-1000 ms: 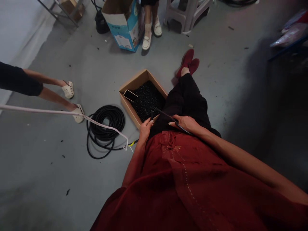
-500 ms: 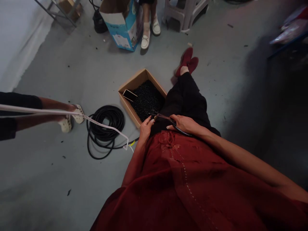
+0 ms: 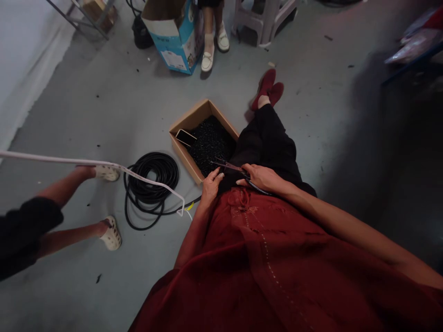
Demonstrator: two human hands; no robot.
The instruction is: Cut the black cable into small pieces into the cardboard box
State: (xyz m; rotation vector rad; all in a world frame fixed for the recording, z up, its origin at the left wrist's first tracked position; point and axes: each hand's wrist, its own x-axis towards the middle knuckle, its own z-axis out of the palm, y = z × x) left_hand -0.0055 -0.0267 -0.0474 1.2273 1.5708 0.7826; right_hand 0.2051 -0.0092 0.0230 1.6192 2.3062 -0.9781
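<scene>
I sit with a cardboard box point(image 3: 187, 121) of small black pieces on the floor by my knees. My right hand point(image 3: 263, 177) is closed on the handles of scissors point(image 3: 228, 165), whose blades point left over the box. My left hand point(image 3: 210, 184) pinches the end of a black tube beside the blade tips at the box's near corner. A phone point(image 3: 186, 137) leans inside the box at its left edge. A coil of black tubing point(image 3: 152, 182) lies on the floor left of the box, its tail running toward my left hand.
A person in white clogs point(image 3: 110, 237) walks past on the left. Another person's white shoes point(image 3: 207, 60) stand by a blue-and-white carton point(image 3: 176, 41) at the back. A white stool point(image 3: 266, 18) is beyond. A white cord point(image 3: 104, 165) crosses the left side.
The scissor blades have swung toward my left hand's tube end. The person on the left has stepped nearer, legs now lower in view.
</scene>
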